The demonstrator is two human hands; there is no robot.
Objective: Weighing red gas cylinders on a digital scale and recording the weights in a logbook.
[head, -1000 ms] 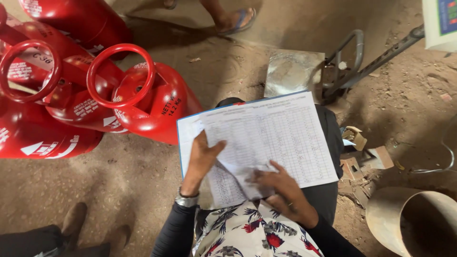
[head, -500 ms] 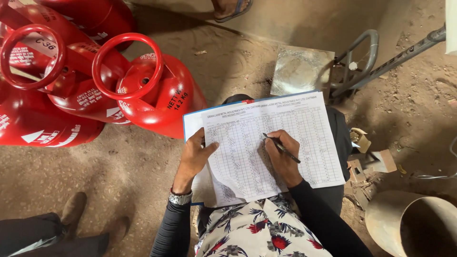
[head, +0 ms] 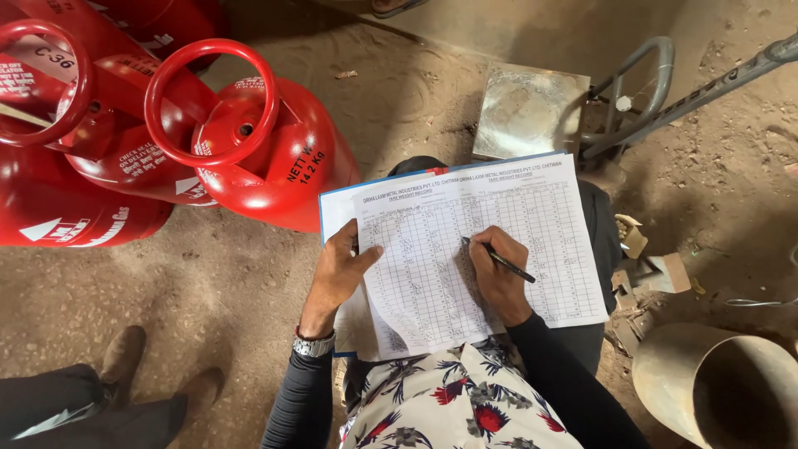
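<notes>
I see my right hand (head: 499, 278) gripping a black pen (head: 499, 260), its tip on the paper form (head: 474, 249) on my lap; my left hand (head: 341, 270) lies flat, pressing the form's left edge; beyond it stand red gas bottles (head: 266, 150) on the dirt floor (head: 208, 283).

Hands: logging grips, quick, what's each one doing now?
Left hand: open, pressing on the sheet.
Right hand: closed on a pen.
</notes>
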